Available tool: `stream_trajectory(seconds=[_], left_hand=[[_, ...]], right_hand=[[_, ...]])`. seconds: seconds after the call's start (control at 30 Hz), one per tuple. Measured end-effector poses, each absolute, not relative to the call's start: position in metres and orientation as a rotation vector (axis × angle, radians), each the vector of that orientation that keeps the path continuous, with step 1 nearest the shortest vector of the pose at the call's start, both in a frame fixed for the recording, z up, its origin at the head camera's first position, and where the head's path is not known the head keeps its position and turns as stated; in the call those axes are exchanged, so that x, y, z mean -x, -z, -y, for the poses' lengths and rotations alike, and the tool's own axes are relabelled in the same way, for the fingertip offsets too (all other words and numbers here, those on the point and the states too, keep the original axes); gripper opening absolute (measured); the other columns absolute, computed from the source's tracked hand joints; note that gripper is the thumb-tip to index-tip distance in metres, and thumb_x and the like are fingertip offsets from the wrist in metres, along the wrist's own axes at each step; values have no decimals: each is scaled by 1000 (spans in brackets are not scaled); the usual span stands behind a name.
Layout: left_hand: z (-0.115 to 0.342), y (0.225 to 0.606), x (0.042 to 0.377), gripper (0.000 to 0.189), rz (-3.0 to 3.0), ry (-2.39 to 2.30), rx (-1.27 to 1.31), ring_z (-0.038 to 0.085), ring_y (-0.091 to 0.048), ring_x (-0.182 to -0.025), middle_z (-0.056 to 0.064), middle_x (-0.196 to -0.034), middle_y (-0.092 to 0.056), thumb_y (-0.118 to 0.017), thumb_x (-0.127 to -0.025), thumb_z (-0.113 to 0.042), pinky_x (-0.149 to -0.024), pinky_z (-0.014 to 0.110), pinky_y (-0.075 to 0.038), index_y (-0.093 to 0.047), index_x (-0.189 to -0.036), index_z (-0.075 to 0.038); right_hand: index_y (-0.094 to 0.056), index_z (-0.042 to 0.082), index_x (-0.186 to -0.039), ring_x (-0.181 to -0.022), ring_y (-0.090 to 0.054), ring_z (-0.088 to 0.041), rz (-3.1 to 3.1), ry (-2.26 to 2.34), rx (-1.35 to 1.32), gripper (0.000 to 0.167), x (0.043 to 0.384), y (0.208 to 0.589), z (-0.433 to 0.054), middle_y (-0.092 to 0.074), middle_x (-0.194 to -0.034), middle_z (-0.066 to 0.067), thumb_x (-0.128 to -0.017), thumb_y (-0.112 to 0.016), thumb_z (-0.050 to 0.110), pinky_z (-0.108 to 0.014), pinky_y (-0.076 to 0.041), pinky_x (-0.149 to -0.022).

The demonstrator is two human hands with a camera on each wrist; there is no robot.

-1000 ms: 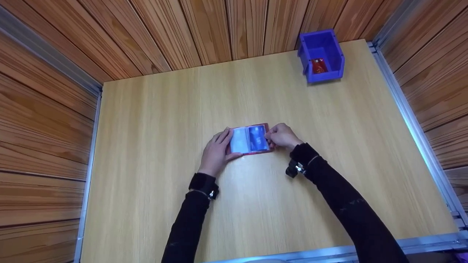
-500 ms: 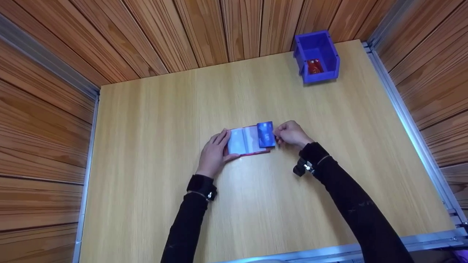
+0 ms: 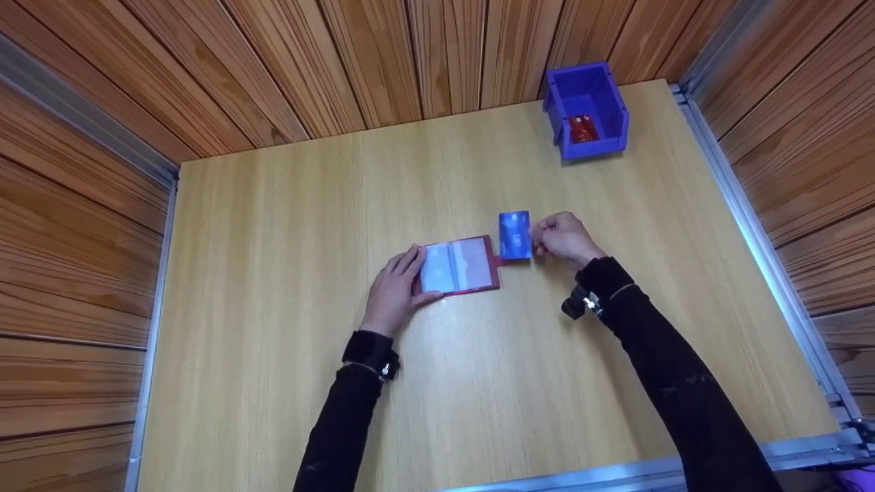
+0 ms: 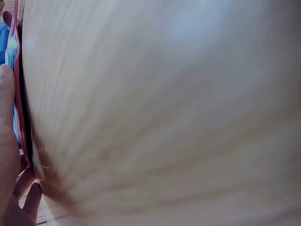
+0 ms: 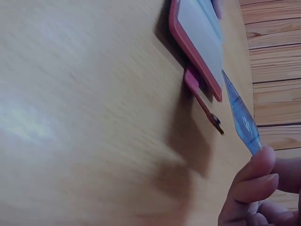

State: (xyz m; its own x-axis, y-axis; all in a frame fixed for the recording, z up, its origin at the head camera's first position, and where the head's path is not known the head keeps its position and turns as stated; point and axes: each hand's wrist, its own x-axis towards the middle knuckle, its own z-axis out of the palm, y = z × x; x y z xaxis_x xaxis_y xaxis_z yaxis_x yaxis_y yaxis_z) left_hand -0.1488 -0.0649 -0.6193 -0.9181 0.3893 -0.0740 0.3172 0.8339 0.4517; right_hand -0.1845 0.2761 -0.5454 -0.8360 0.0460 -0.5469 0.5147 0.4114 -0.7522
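Observation:
A red card holder (image 3: pixel 475 265) with clear plastic sleeves lies open on the table in the head view. My left hand (image 3: pixel 392 290) grips its left end, the thumb (image 4: pixel 6 94) over the sleeves and fingertips at the cover's edge. My right hand (image 3: pixel 566 236) pinches a blue card (image 3: pixel 514 236) by its right edge between thumb and fingers. The card is apart from the sleeves, raised over the table to the right of the holder. In the right wrist view the holder's strap (image 5: pixel 201 102), with a snap at its end, sticks out beneath the card.
A purple bin (image 3: pixel 593 149) stands at the back right of the table (image 3: pixel 273 273), with a red packet-like item (image 3: pixel 582 128) in it. Wood-plank walls (image 3: pixel 383 61) rise behind and at both sides, and metal rails (image 3: pixel 752 191) line the table's edges.
My right hand has drawn the blue card out of the holder's right-hand sleeve and carried it right and slightly back. My left hand keeps its hold on the card holder.

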Motion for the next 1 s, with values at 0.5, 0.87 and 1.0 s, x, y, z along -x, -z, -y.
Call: stream_trajectory(seconds=[0.5, 0.87, 1.0], left_hand=[[65, 616, 157, 94, -2860, -647, -571, 28, -35, -153, 6, -169, -33, -69, -88, -63, -125, 47, -33, -34, -163, -17], [65, 620, 150, 94, -2853, -683, -564, 29, -35, -153, 6, -169, -33, -70, -88, -62, -124, 49, -34, -34, -163, -17], [65, 621, 147, 94, -2864, -668, -561, 28, -36, -152, 6, -169, -33, -69, -88, -63, -124, 49, -35, -34, -163, -18]], right_hand=[[-62, -5, -115, -78, -58, -10, -2387, 1461, -558, 20, 213, 517, -316, -60, -95, -4, -106, -54, 11, -18, -52, -64], [-56, -1, -116, -84, -58, -12, -2570, 1344, -672, 21, 237, 507, -342, -55, -104, -7, -107, -47, 15, -19, -55, -68], [-59, -2, -114, -89, -53, -15, -2692, 1218, -693, 22, 246, 502, -352, -57, -101, -6, -104, -48, 14, -19, -46, -70]])
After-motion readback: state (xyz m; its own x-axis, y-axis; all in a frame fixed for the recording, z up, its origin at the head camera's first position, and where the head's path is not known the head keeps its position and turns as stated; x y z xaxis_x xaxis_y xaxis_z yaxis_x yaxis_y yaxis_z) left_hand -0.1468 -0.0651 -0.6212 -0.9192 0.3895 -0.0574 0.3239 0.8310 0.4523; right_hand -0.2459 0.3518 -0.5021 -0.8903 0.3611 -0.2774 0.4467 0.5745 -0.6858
